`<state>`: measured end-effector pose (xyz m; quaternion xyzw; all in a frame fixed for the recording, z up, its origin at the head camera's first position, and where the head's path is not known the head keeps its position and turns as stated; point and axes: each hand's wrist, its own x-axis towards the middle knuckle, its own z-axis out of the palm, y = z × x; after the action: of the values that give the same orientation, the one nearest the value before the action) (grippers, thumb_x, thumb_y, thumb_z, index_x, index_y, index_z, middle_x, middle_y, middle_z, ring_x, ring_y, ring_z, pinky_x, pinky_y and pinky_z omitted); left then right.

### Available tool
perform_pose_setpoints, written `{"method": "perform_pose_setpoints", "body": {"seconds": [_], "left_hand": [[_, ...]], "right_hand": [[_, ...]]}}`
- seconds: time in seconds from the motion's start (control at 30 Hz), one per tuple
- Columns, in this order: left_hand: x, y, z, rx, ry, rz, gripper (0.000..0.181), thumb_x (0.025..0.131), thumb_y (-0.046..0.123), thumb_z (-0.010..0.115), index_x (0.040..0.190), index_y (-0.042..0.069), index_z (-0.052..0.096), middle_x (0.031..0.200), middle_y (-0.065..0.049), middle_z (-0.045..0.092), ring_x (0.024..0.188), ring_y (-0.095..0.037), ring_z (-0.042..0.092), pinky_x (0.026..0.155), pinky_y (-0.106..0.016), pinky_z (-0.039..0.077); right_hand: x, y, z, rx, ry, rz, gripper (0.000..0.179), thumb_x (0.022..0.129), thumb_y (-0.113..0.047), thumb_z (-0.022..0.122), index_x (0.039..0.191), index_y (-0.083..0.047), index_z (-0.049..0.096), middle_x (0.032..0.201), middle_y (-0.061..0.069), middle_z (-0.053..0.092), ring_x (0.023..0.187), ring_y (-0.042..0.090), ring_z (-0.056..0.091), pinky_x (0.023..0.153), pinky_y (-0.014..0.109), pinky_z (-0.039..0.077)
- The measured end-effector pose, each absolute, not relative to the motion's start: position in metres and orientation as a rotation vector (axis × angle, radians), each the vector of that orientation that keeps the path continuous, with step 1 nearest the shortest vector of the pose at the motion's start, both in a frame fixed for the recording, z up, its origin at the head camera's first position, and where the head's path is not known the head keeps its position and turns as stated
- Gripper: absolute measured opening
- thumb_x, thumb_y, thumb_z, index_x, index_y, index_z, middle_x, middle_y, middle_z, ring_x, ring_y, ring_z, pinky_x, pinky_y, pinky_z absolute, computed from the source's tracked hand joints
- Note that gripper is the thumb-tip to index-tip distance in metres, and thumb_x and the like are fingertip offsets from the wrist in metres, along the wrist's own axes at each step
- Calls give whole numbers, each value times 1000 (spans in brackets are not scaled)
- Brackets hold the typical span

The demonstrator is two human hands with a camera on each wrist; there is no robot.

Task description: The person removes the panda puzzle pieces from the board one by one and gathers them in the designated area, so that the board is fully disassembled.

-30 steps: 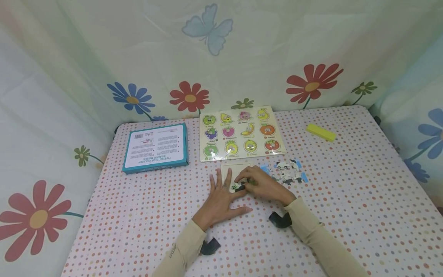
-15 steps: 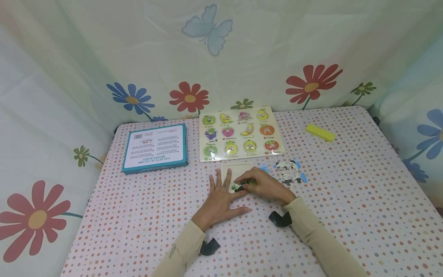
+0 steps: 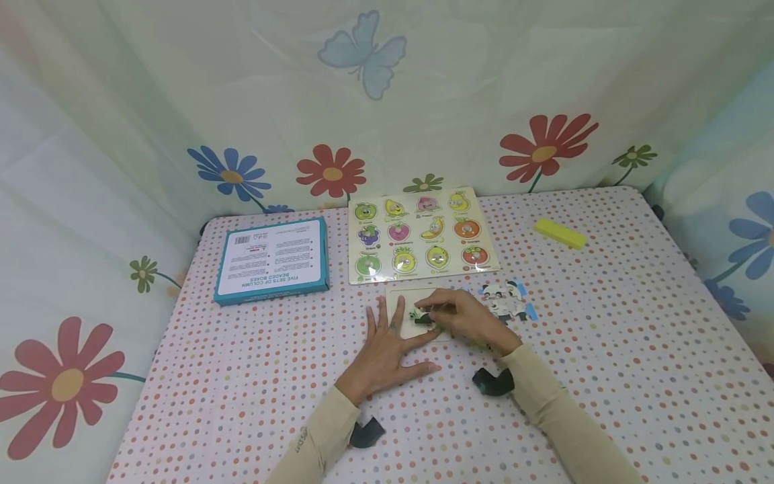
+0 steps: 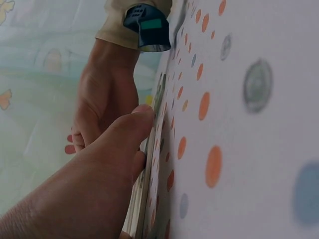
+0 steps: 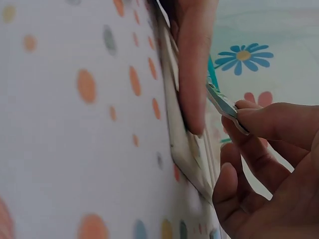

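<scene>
A small wooden puzzle tray (image 3: 412,296) lies on the table before me. My left hand (image 3: 377,356) rests over its left and near side with fingers spread straight. Between thumb and fingertips my right hand (image 3: 468,319) pinches a puzzle piece (image 3: 421,316) printed in green and black. In the right wrist view the piece (image 5: 223,103) is held tilted, apart from the tray (image 5: 185,162). Several panda puzzle pieces (image 3: 504,300) lie just right of the tray, partly behind my right hand. The left wrist view shows my left thumb (image 4: 134,119) near the tray's edge.
Behind the tray lies a fruit puzzle board (image 3: 423,235). A teal-edged box (image 3: 272,260) sits at the back left, and a yellow block (image 3: 560,233) at the back right. The polka-dot table (image 3: 605,323) meets a flowered curtain (image 3: 435,114) at the back.
The green-and-black piece, earlier low in the tray, has been lifted and moved slightly away from me by my right hand. My left hand has stayed in place.
</scene>
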<state>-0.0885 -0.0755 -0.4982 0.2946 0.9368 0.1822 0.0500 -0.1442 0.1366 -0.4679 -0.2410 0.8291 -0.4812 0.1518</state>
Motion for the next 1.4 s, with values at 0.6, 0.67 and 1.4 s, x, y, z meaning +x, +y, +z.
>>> {"method": "perform_pose_setpoints", "body": {"seconds": [0.6,0.67,1.4], "left_hand": [[-88,-76,-497,874,2843,594,60,85,71,48,141,50,38,157,-27,0,138,-55,-13,108,-69,-5],[-88,-76,-497,875,2843,597,60,85,71,48,141,50,38,157,-27,0,138,-54,-13,108,-69,-5],[-88,-76,-499,875,2840,633,58,86,70,47,140,50,38,157,-26,1,139,-53,-13,109,-68,-5]], "right_hand": [[-132,217,-443,-442,2426,-1409,31,95,-19,61,123,-6,64,123,15,61,92,11,60,75,27,50],[-127,227,-443,-443,2423,-1397,31,95,-17,60,123,-4,64,124,17,60,87,10,59,72,28,51],[-108,261,-456,-479,2298,-1319,27,96,-3,54,120,6,62,105,18,60,68,9,56,58,25,48]]}}
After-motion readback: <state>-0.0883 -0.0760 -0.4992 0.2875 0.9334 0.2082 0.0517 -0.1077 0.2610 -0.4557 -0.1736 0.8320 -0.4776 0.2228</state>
